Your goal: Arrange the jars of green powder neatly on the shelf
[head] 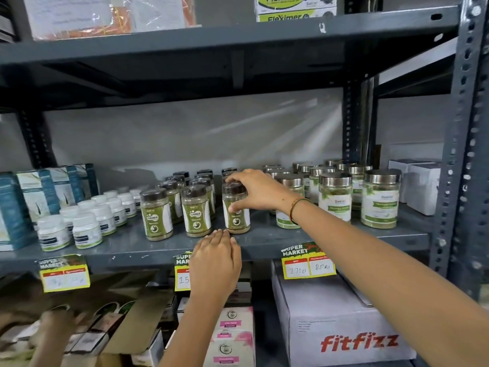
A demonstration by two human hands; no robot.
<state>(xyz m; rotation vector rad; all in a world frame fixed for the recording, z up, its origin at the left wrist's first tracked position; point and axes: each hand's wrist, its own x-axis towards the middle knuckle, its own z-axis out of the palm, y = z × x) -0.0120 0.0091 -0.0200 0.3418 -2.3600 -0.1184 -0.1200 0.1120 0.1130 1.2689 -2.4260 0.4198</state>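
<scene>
Several black-lidded jars of green powder stand in rows on the grey shelf (132, 250). The front row has a left jar (156, 214), a middle jar (196, 211) and a right jar (236, 213). My right hand (260, 190) grips the right jar, fingers over its lid and thumb on its label. The jar stands upright on the shelf. My left hand (215, 263) rests flat at the shelf's front edge just below that jar, fingers together, holding nothing.
Silver-lidded jars of green powder (381, 200) crowd the shelf's right side, with white boxes (423, 186) behind. White bottles (87, 229) and blue boxes (37, 192) fill the left. Yellow price tags (308, 263) hang from the edge. A fitfizz carton (344, 327) sits below.
</scene>
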